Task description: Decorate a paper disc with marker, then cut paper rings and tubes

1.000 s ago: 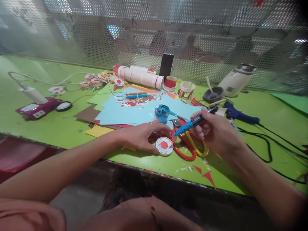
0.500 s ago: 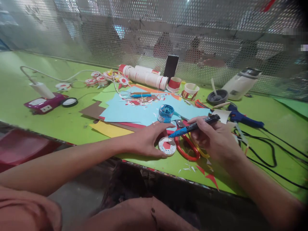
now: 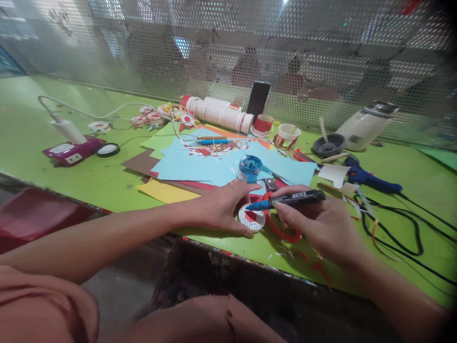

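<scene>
My left hand (image 3: 223,207) lies at the table's near edge, thumb and forefinger closed around the rim of a round white disc (image 3: 256,225). The disc has a red centre and small blue dots around it. In my right hand (image 3: 314,219) is a blue-tipped marker pen (image 3: 285,200), held slantwise with its tip at the disc's upper left part. Whether the tip touches cannot be made out. Just beyond my left fingers stands an open jar of blue paint (image 3: 249,167). Red-handled scissors (image 3: 285,232) lie partly hidden under my right hand.
Coloured paper sheets (image 3: 189,166) with scraps and pencils lie in the middle. Behind them are stacked paper cups (image 3: 221,115), a phone (image 3: 258,101) and a thermos (image 3: 367,125). A blue glue gun (image 3: 374,181) and its cord lie right; a purple power socket (image 3: 73,151) stands left.
The marker has tilted flatter, and its tip has moved from the disc's upper right edge towards its upper left. My left hand keeps its hold. The whole view has shifted slightly.
</scene>
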`<state>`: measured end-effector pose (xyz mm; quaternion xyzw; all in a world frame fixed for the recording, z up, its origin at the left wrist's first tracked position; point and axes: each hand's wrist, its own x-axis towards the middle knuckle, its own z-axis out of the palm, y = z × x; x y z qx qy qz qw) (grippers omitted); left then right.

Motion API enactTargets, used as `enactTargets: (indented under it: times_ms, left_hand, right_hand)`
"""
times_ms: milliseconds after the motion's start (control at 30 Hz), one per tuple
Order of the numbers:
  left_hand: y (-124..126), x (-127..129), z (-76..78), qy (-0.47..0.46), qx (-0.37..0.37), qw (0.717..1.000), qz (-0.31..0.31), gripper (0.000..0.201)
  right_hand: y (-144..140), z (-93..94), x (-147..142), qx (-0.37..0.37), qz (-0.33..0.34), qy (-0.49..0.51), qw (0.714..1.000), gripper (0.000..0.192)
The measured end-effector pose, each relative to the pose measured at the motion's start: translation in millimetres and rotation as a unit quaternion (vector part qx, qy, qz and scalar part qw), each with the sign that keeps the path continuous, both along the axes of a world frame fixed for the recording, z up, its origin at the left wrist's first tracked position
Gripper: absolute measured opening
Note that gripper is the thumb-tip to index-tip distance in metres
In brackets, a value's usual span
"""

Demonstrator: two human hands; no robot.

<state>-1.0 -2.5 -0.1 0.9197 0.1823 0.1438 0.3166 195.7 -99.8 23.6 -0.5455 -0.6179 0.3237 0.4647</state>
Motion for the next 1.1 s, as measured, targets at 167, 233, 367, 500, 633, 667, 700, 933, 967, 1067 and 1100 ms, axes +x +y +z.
enactTargets:
  times_ms: [167,233,367,500,633,667,700,933,967,1067,1100]
  left_hand:
    - [4,2,2.0,0.007,0.046,0.998,-0.031,0.045]
    - [5,2,1.2,0.005,0.045,0.999,-0.028,0.045]
    - [5,3,0.3,0.003,0.038,0.999,-0.030,0.046]
    - [5,1,5.2,0.003,0.029,0.999,-0.032,0.051]
    - [8,-3,13.0,0.027,-0.004,0.999,-0.039,0.053]
    - [9,-4,14.3,0.033,-0.010,0.998,-0.044,0.051]
    - [10,-5,15.2,0.038,-0.015,0.998,-0.048,0.048]
    - [14,-3,14.7,0.039,-0.030,0.997,-0.057,0.037]
    - [14,-3,14.6,0.041,-0.029,0.997,-0.056,0.037]
    - [13,-3,13.6,0.036,-0.021,0.997,-0.057,0.036]
    - [13,-3,13.0,0.031,-0.019,0.998,-0.058,0.038]
  right_hand:
    - [2,-3.7,-2,0.028,-0.013,-0.016,0.999,0.015]
    - [2,-5.7,-3,0.025,-0.015,-0.019,0.999,0.016]
    - [2,-8.9,-3,0.021,-0.012,-0.014,1.000,0.017]
    - [2,-7.3,-4,0.017,-0.017,-0.007,1.000,0.017]
    - [1,-2.3,-4,0.022,-0.043,-0.012,0.999,0.015]
    - [1,-1.6,-4,0.024,-0.046,-0.012,0.999,0.014]
    - [1,-1.3,-4,0.024,-0.046,-0.010,0.999,0.014]
    - [1,-5.2,-6,0.029,-0.042,-0.003,0.999,0.011]
    - [1,-6.0,-6,0.032,-0.043,-0.009,0.999,0.011]
    - [1,-8.2,-6,0.029,-0.044,-0.021,0.998,0.013]
    - [1,-8.9,-6,0.027,-0.043,-0.023,0.998,0.014]
